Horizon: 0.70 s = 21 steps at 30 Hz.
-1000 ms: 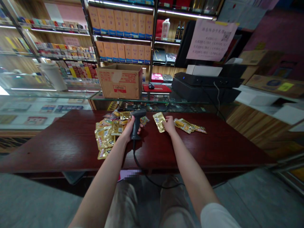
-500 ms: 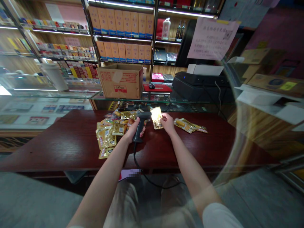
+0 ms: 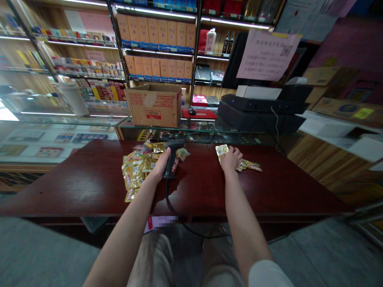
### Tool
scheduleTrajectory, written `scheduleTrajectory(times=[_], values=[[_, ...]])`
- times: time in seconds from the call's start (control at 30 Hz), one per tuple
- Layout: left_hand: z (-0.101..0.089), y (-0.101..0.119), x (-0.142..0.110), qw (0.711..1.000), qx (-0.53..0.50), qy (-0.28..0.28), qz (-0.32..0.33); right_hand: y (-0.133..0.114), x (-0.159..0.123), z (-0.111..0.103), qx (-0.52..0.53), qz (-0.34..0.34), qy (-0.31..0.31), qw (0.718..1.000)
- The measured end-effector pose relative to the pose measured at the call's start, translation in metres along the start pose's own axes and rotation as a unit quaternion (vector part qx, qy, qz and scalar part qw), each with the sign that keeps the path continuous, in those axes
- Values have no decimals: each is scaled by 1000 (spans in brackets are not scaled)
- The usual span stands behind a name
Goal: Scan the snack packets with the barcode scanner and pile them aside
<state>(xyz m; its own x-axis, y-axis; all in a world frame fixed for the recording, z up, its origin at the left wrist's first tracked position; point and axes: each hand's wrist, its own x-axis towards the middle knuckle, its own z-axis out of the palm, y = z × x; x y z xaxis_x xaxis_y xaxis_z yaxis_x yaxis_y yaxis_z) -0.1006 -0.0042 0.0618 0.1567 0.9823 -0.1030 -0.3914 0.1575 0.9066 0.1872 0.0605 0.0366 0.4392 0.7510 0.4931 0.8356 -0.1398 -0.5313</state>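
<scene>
Scanner gripped in our left hand; right hand at gold packet, pinch unclear; we'd best keep it flat, uncreased.

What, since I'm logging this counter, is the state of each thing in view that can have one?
Scanner: upright, no beam visible
Left hand: closed around the scanner's handle
Right hand: over the right-hand packets, grip unclear
Left-hand packets: piled, overlapping
Cardboard box: open on top
Shelf lights: lit
Black machine: blue light on
</scene>
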Motion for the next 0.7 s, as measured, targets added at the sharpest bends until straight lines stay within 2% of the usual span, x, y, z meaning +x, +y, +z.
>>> scheduleTrajectory(times=[0.07,0.17,0.23,0.3,0.4,0.53,0.63,0.7], values=[[-13,17,-3,999,36,29,22,-2,-3,3,-15,-48,-21,999],[-39,36,-5,997,58,46,-3,-14,-15,16,-24,-141,-150,978],[-54,41,-6,997,51,48,-17,-20,-22,24,-57,-119,-187,974],[-64,39,-8,999,24,48,-6,-22,-26,30,-64,-93,-165,980],[-69,33,-10,999,-26,34,17,-26,-30,37,29,-152,-143,978],[-68,27,-8,1000,-25,15,8,-54,-46,51,181,-214,-234,931],[-67,23,-6,1000,-17,0,-7,-84,-62,62,133,-221,-285,923],[-68,21,-5,1000,-22,-7,-7,-97,-68,66,79,-217,-287,929]])
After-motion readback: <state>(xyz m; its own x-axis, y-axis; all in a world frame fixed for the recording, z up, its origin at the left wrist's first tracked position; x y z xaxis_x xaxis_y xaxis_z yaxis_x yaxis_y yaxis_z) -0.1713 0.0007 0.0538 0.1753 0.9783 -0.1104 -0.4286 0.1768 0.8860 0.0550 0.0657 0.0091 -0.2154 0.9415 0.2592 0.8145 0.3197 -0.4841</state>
